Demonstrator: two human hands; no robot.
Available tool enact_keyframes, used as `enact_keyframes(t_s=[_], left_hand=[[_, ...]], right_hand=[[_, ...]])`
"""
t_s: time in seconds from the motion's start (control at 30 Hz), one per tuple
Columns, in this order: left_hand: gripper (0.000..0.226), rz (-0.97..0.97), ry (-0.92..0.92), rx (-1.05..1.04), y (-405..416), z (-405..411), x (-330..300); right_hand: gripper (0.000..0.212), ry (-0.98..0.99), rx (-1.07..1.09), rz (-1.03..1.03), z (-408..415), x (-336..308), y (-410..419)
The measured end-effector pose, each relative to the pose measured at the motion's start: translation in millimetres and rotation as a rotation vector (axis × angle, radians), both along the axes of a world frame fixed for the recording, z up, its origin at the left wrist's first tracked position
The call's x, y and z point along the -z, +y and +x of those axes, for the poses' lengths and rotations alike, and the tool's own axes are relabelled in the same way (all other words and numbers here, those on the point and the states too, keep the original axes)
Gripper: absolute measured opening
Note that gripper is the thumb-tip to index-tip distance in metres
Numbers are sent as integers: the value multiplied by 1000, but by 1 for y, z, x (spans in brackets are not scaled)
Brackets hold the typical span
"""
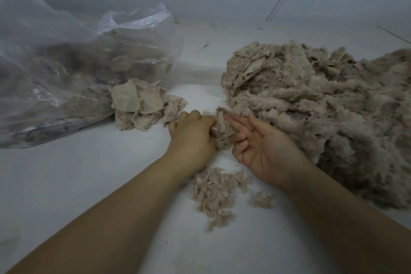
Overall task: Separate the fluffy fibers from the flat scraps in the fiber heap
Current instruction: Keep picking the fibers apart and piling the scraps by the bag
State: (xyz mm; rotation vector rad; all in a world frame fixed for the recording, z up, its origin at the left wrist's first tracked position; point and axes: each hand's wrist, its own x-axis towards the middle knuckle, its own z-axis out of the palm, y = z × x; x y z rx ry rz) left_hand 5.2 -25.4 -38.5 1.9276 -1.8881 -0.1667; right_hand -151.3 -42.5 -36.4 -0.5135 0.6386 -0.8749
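Pale grey floor (89,184), big beige fluffy fiber heap (322,107) at right, left hand (192,138) curled gripping a beige fiber tuft (222,129) at frame centre, right hand (264,151) palm-up, fingers loosely extended touching it, flat beige scraps (138,100) beside clear plastic bag (66,62) upper left.

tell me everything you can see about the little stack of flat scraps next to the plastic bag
The stack of flat scraps is beige, thin, fabric-like sheets with ragged edges, overlapping loosely on fluffier bits beneath. It lies on the white surface, against the clear plastic bag, left of the left hand. Whether the hand touches it is unclear.
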Motion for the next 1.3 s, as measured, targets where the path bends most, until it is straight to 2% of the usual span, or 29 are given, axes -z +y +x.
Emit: enact_keyframes(t_s=[0.07,0.2,0.3,0.4,0.57,0.7,0.8,0.87,0.97,1.13,1.2,1.3], left_hand=[[35,-46,18,4,1,0,1],[16,-234,215,131,6,1,-1],[19,-299,247,194,6,0,-1],[24,-327,257,133,6,2,-1],[11,-280,360,-30,2,11,1],[19,-398,458,-38,3,10,0],[12,-472,593,29,6,8,1],[15,-443,702,73,9,5,0],[24,-453,970,152,14,1,-3],[15,-471,1266,223,21,1,-10],[14,-463,1334,204,21,0,-11],[3,-423,1357,219,23,-1,-13]], right_hand=[[43,-5,0,-6,0,0,0],[41,-12,-34,-27,-1,-3,2],[50,-4,-49,-4,-2,-4,3],[48,38,-49,7,-1,-4,2],[47,56,-73,-9,0,-5,2],[45,56,-74,2,-1,-5,2],[49,56,-87,-10,-1,-7,1],[49,52,-88,-16,-1,-7,2],[40,39,-80,-32,-1,-6,2],[24,-2,-37,-41,-1,-6,2],[22,5,-32,-44,-1,-6,2],[32,11,-30,-40,-1,-5,1]])
